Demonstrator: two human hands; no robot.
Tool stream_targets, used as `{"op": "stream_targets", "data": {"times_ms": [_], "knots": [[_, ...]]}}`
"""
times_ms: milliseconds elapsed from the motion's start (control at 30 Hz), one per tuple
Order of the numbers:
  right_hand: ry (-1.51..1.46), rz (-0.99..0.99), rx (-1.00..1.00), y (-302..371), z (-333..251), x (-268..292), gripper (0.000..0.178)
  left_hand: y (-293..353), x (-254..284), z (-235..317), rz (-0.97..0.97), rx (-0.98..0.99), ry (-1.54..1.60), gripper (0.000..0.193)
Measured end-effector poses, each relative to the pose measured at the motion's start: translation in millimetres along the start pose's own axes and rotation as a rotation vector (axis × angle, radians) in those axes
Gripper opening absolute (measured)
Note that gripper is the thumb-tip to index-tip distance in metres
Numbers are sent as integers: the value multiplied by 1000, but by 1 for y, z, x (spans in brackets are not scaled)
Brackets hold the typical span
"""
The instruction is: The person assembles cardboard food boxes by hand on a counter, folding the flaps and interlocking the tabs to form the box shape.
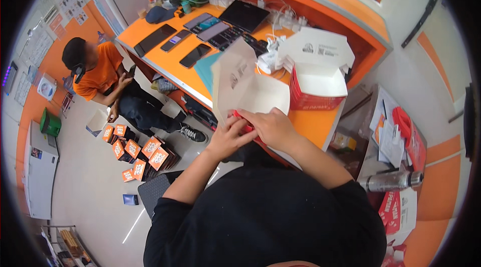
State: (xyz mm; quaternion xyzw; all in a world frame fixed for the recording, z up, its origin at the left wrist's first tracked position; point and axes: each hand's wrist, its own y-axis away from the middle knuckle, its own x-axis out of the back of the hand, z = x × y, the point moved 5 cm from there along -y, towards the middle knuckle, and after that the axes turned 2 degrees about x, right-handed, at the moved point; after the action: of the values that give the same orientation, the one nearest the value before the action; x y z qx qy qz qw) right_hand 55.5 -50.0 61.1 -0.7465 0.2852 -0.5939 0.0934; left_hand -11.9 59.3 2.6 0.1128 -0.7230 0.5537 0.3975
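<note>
A paper food box (265,95), white inside and red outside, stands in front of me with its lid (233,79) raised and blurred. My left hand (229,135) is closed at the box's near left corner, its fingers pinching a red flap (236,114). Beside it, almost touching, my right hand (270,125) grips the near edge with bent fingers. Parts of the fingertips and of the red flap are hidden behind the hands. To the right sit nested red-and-white boxes (316,100), the top one's lid lying back.
Several phones (195,55) and a dark tablet (244,15) lie on the orange counter (134,36). A person (102,66) sits at left near several stacks of small orange boxes (158,156). A metal bottle (391,181) lies on the right.
</note>
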Motion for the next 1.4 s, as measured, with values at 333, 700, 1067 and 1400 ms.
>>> {"op": "stream_targets", "data": {"times_ms": [333,700,1067,1400], "knots": [[90,352,-515,11,102,81,41,27,-19,-6,101,30,-100,62],[133,97,-102,28,55,38,59,21,-11,-18,144,196,-55,62],[-1325,338,-305,-4,101,29,76,24,64,-41,376,583,869,102],[-1262,376,-14,-27,32,68,80,60,43,-51,266,739,850,119]]}}
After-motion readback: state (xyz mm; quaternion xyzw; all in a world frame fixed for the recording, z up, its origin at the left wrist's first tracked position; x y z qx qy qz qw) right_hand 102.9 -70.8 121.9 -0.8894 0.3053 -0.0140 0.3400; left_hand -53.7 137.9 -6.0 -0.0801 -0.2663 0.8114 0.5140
